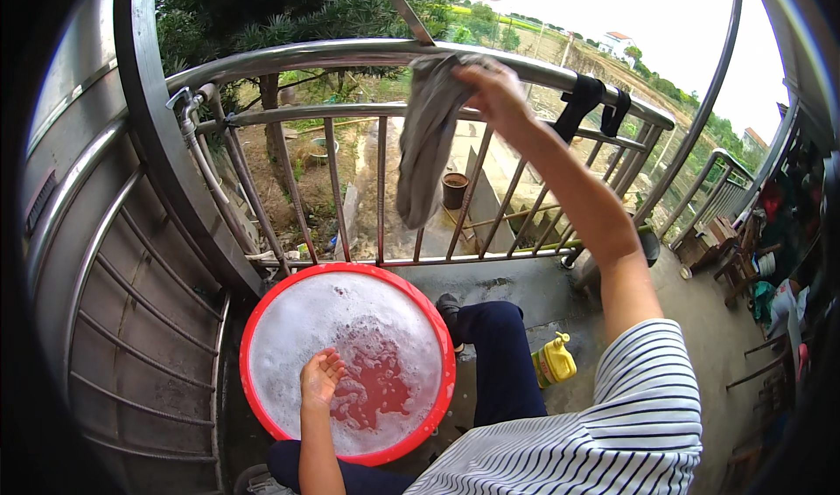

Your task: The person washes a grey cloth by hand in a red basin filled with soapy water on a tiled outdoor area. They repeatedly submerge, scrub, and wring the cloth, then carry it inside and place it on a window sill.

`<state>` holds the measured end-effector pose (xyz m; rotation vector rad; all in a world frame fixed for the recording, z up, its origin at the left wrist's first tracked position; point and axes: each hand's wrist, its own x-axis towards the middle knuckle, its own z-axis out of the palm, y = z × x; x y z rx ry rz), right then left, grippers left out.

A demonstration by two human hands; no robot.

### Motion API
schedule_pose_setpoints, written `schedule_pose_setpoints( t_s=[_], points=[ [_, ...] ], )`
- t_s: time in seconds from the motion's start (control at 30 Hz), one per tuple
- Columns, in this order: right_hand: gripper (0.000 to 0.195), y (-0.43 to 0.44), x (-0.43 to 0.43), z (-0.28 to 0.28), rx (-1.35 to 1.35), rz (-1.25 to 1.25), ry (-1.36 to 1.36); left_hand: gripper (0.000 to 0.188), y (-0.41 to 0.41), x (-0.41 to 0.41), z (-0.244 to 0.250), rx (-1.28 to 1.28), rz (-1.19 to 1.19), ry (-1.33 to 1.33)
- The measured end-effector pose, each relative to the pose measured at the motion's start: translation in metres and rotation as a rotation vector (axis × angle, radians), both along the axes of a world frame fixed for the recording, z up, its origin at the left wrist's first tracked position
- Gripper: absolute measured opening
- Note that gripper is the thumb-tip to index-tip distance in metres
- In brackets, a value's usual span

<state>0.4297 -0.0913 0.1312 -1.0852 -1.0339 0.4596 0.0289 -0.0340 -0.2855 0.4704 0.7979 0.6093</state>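
A grey wet-looking cloth (426, 147) hangs down from my right hand (492, 91), which grips its upper end at the top rail of a stainless steel railing (315, 52). The cloth's lower part dangles in front of the railing's bars. Over the soapy water in a round red plastic tub (449, 357), my left hand (321, 373) is raised with its fingers loosely curled and nothing in it. White foam (295, 318) covers most of the water, with a reddish patch of thinner suds in the middle.
Black cloth pieces (581, 105) drape over the rail to the right. A yellow detergent jug (555, 362) stands on the wet floor (525, 285) beside my leg. A metal tap (189, 101) is fixed at the left corner. Wooden stools (741, 269) line the right side.
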Motion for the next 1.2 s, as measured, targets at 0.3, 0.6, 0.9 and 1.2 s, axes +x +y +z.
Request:
schedule_pose_setpoints(
  t_s=[0.3,0.6,0.9,1.2],
  points=[
    [0.032,0.111,0.193,0.097,0.103,-0.305,-0.224,0.023,0.017,-0.005,-0.010,0.006,0.051,0.028],
    [0.044,0.144,0.199,0.014,-0.524,-0.997,-1.681,0.022,0.028,-0.015,-0.008,-0.038,0.005,-0.019],
    [0.028,0.185,-0.096,-0.350,-0.132,0.628,-1.483,0.018,0.087,-0.090,0.028,-0.029,0.577,-0.158],
    [0.100,0.248,-0.271,-0.661,-1.205,0.352,-1.247,0.017,0.084,-0.090,0.059,-0.041,0.560,-0.183]
  ],
)
